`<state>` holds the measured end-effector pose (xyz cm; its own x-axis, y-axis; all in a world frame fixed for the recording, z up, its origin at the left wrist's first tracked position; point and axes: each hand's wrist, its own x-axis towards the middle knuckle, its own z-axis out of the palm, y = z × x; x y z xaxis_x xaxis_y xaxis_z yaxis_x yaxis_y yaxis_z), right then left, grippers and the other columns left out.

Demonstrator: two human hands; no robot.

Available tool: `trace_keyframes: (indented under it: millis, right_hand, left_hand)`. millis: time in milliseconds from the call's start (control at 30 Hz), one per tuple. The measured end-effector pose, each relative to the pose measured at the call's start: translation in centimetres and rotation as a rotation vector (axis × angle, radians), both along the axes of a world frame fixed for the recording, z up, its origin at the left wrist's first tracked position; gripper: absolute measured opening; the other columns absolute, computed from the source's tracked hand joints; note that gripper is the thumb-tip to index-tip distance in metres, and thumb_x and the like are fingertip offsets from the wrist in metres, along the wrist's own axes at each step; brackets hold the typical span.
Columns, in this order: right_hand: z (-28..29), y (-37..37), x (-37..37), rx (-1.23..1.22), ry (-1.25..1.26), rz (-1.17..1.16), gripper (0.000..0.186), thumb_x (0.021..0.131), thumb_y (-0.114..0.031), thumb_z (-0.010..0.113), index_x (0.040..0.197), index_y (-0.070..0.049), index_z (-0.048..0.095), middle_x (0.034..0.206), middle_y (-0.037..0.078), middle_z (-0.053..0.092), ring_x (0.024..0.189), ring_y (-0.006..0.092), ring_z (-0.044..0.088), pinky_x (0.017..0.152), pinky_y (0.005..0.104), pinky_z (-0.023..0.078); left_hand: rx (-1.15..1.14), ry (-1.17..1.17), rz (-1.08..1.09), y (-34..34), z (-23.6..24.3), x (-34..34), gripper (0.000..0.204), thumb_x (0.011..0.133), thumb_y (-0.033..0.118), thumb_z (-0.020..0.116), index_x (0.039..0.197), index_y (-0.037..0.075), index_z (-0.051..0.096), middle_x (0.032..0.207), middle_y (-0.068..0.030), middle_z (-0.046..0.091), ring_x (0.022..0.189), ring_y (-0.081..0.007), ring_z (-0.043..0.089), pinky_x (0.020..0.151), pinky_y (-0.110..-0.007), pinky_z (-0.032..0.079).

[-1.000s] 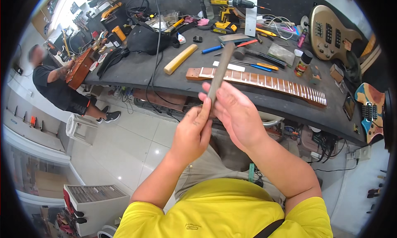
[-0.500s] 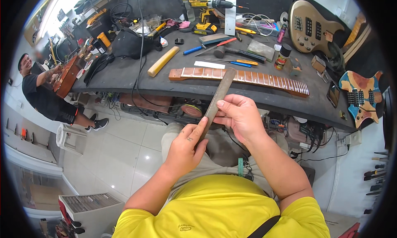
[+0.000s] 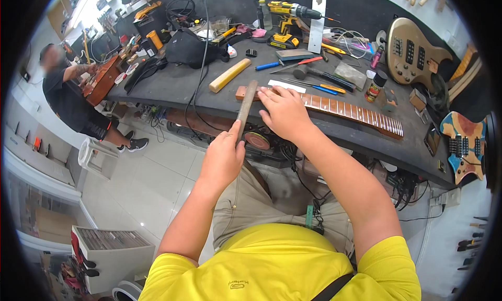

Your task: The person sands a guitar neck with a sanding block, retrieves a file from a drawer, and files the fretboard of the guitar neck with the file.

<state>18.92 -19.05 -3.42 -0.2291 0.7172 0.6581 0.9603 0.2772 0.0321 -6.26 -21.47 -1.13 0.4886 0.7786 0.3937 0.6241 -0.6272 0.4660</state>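
My left hand [image 3: 224, 153] is closed round the lower end of a long, flat grey file [image 3: 246, 106]. The file's upper part crosses the left end of a guitar neck [image 3: 342, 108], a brown one with metal frets lying on the bench. On the neck, just right of the file, rests my right hand [image 3: 286, 113], its fingers laid over the fretboard and its thumb apart on the near side. It covers a stretch of the frets. Behind that hand a white strip [image 3: 286, 86] lies along the neck.
A wooden block [image 3: 230, 75], a hammer [image 3: 325, 77], screwdrivers, a spray can [image 3: 376, 87] and a yellow drill [image 3: 286, 24] lie or stand on the dark bench [image 3: 172, 94]. A hanging cable [image 3: 207, 45] crosses the left. Two guitar bodies stand right. Far left, a person works on a brown guitar [image 3: 102, 81].
The file has moved left and up, from over the neck's middle to its left end. My right hand has let go of the file and come down on the neck. The view has shifted.
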Motion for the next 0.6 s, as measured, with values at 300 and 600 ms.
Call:
trace_keyframes:
  millis: [300, 600]
  right_hand:
    - [-0.3, 0.0, 0.0, 0.024, 0.005, -0.001, 0.054, 0.096, -0.026, 0.078, 0.146, -0.007, 0.072, 0.155, 0.006, 0.07, 0.143, 0.0319, 0.061, 0.12, 0.0507, 0.045]
    - [-0.4, 0.1, 0.1, -0.008, 0.019, 0.025, 0.056, 0.096, -0.026, 0.077, 0.148, -0.007, 0.07, 0.157, 0.006, 0.069, 0.144, 0.0318, 0.061, 0.12, 0.0513, 0.045]
  left_hand:
    - [-0.045, 0.07, -0.031, 0.3, 0.4, -0.2, 0.056, 0.1, 0.006, 0.074, 0.154, -0.002, 0.063, 0.1, -0.0235, 0.072, 0.095, -0.0458, 0.071, 0.085, -0.052, 0.056]
    - [0.032, 0.083, -0.074, 3.3, 0.5, 1.7, 0.053, 0.1, 0.005, 0.072, 0.152, -0.003, 0.064, 0.095, -0.0254, 0.07, 0.09, -0.0468, 0.07, 0.082, -0.053, 0.056]
